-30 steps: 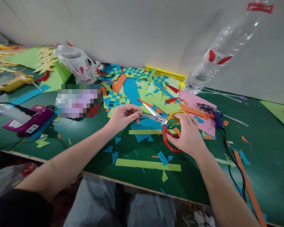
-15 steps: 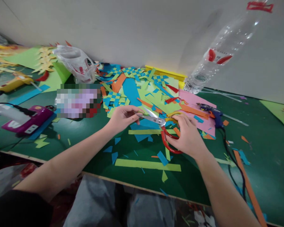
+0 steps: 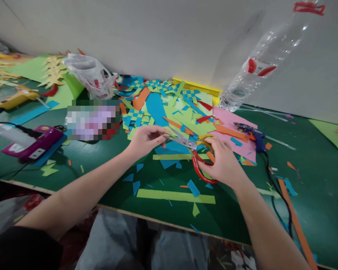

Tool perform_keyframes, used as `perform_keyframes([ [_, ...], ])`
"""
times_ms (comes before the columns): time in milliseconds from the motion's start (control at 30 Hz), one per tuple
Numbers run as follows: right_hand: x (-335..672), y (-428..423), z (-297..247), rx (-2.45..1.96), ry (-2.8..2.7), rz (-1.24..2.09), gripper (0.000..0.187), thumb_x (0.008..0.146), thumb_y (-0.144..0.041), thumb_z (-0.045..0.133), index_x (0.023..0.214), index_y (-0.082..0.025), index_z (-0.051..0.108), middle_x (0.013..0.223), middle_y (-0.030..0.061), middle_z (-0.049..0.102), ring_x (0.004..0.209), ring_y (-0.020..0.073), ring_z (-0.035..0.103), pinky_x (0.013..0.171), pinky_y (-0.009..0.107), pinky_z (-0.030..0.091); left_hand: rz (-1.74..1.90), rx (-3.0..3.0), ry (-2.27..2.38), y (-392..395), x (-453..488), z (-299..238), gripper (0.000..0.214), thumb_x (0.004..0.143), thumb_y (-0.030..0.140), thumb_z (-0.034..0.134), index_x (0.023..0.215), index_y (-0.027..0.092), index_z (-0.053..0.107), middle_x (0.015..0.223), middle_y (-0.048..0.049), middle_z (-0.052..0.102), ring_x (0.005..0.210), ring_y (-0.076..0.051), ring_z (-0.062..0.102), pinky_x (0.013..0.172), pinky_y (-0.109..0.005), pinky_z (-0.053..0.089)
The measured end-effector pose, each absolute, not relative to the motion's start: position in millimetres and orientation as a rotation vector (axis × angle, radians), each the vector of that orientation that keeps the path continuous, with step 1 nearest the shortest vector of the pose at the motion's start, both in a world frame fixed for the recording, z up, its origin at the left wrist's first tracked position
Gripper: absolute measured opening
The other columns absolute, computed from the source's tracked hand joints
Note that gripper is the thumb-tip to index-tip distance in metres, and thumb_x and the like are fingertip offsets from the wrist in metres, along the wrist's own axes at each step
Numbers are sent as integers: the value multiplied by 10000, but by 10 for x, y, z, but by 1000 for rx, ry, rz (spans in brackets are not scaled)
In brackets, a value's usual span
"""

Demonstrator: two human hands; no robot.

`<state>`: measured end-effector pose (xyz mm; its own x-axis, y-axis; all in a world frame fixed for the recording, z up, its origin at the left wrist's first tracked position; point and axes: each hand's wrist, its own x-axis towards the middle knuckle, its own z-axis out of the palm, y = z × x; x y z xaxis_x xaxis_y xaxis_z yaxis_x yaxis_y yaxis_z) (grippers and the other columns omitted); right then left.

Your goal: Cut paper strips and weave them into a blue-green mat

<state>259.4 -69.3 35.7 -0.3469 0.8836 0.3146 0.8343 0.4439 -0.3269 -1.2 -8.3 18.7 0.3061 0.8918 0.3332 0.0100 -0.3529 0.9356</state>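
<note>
My right hand [image 3: 224, 163] grips the red and yellow handles of a pair of scissors [image 3: 190, 148], blades pointing left over the green table [image 3: 101, 168]. My left hand [image 3: 145, 138] is pinched at the blade tips, holding a small paper piece I cannot make out clearly. Below the hands lie a yellow-green paper strip [image 3: 176, 195], another strip [image 3: 171, 157] and blue scraps [image 3: 193, 187]. Behind them is a pile of blue, green and orange cut paper with woven squares [image 3: 135, 117].
A clear plastic bottle [image 3: 259, 63] leans against the wall at right. A blue glue gun [image 3: 253, 135] with cable lies right, a magenta device [image 3: 33, 144] and yellow glue gun [image 3: 15, 99] left, a plastic bag [image 3: 90, 77] behind. The table edge runs near me.
The scissors and my right hand have shifted slightly left and toward me, the blades closing a little. A short green strip has dropped near the handles. My left hand has barely moved.
</note>
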Motion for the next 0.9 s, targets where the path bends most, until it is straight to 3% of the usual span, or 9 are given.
perform_keyframes([
  [267, 2592, -702, 346, -1447, -2250, 208, 514, 763, -405, 649, 1191, -189, 462, 1195, 133, 599, 1107, 332, 537, 911, 487, 438, 1197, 1631, 840, -79, -5, 188, 246, 752, 373, 722, 818, 136, 710, 763, -57, 708, 499, -105, 633, 507, -219, 551],
  [900, 2565, -718, 376, -1464, -2215, 298, 478, 760, -403, 645, 1161, -192, 492, 1162, 116, 614, 1072, 317, 537, 919, 482, 443, 1158, 1503, 752, -72, 9, 188, 204, 747, 333, 745, 770, 136, 696, 740, -41, 694, 502, -98, 619, 523, -226, 547],
])
